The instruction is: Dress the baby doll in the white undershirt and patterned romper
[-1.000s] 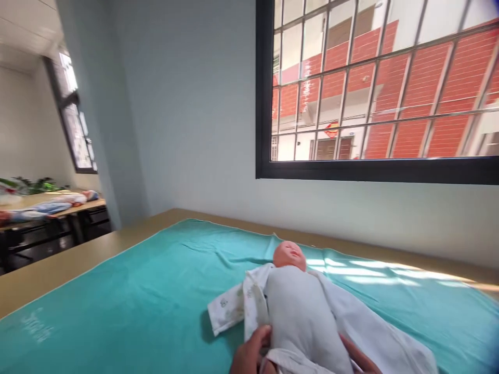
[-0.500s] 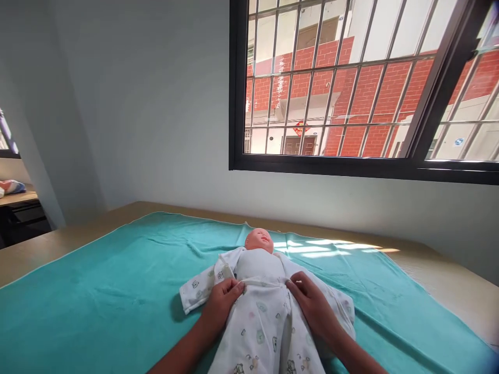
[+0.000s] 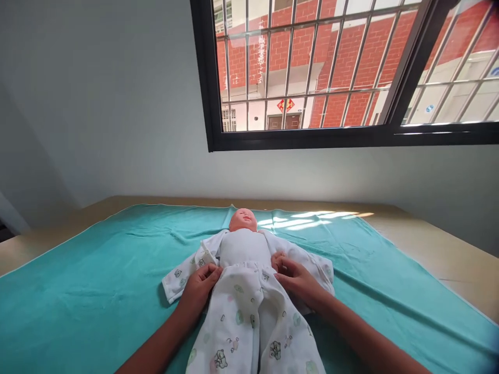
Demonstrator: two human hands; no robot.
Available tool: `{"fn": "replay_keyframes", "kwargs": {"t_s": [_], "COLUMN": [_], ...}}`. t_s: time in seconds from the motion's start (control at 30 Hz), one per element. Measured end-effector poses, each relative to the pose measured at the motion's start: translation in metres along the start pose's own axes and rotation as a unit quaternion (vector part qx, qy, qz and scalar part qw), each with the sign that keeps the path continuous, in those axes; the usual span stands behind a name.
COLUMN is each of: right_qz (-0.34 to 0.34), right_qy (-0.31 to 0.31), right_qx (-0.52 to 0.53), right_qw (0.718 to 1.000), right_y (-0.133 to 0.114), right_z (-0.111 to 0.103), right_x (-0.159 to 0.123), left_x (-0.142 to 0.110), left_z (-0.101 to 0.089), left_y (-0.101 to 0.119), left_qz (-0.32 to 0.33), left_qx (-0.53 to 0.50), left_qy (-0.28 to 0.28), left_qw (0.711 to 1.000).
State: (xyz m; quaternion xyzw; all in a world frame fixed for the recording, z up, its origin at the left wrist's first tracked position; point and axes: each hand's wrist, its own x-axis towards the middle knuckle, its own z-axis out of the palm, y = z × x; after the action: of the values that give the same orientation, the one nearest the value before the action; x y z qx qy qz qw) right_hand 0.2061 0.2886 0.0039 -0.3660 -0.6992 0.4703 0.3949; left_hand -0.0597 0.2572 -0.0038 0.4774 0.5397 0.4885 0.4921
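A baby doll [image 3: 243,234] lies on its back on a teal blanket [image 3: 97,280], head toward the wall. It wears an open white printed top and white printed trousers [image 3: 249,322]. My left hand [image 3: 199,283] pinches the trouser waistband at the doll's left-of-frame hip. My right hand [image 3: 293,275] pinches the waistband on the other side, fingers curled into the cloth. Both forearms reach in from the bottom edge. The doll's pale cloth belly shows above the waistband.
The blanket covers a tan table [image 3: 429,239] that runs to a grey wall. A black-framed barred window [image 3: 331,78] is above, with a red brick building outside. Sunlight falls on the blanket's far right part.
The view swung left-to-right and downward so the doll is centred. The printed trousers now cover the doll's legs, and both hands have come up to the waistband at its hips.
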Motion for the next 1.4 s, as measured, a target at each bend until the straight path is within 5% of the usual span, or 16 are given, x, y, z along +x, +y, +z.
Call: {"fn": "replay_keyframes", "kwargs": {"t_s": [0.23, 0.43, 0.53, 0.73, 0.87, 1.1, 1.2, 1.4], "right_qz": [-0.129, -0.15, -0.142, -0.103, -0.156, -0.132, -0.097, -0.05], "right_qy": [0.051, -0.031, -0.042, 0.049, 0.092, 0.061, 0.088, 0.174], "right_qx": [-0.221, -0.514, -0.552, -0.449, -0.348, -0.332, -0.351, -0.182], "right_qw": [0.965, 0.844, 0.821, 0.886, 0.92, 0.932, 0.927, 0.966], "right_y": [-0.011, -0.037, -0.046, -0.025, -0.015, -0.023, -0.021, -0.002], "right_z": [0.004, 0.005, 0.009, 0.018, 0.016, 0.012, 0.011, 0.013], "right_x": [-0.002, 0.03, 0.047, 0.043, 0.039, 0.041, 0.044, 0.054], "left_x": [0.011, 0.012, 0.009, 0.002, 0.002, 0.036, 0.051, 0.07], "left_z": [-0.01, -0.014, -0.012, -0.003, 0.0, 0.004, 0.009, 0.013], "left_y": [-0.002, 0.005, 0.011, 0.02, 0.024, 0.038, 0.043, 0.008], "left_qz": [0.028, 0.042, 0.076, 0.167, 0.175, 0.204, 0.178, 0.154], "left_qx": [0.017, 0.074, 0.123, 0.242, 0.227, 0.322, 0.295, 0.239], "left_qy": [-0.042, -0.129, -0.133, -0.083, -0.061, 0.066, 0.086, 0.117], "left_qw": [0.999, 0.988, 0.98, 0.952, 0.956, 0.922, 0.935, 0.952]}}
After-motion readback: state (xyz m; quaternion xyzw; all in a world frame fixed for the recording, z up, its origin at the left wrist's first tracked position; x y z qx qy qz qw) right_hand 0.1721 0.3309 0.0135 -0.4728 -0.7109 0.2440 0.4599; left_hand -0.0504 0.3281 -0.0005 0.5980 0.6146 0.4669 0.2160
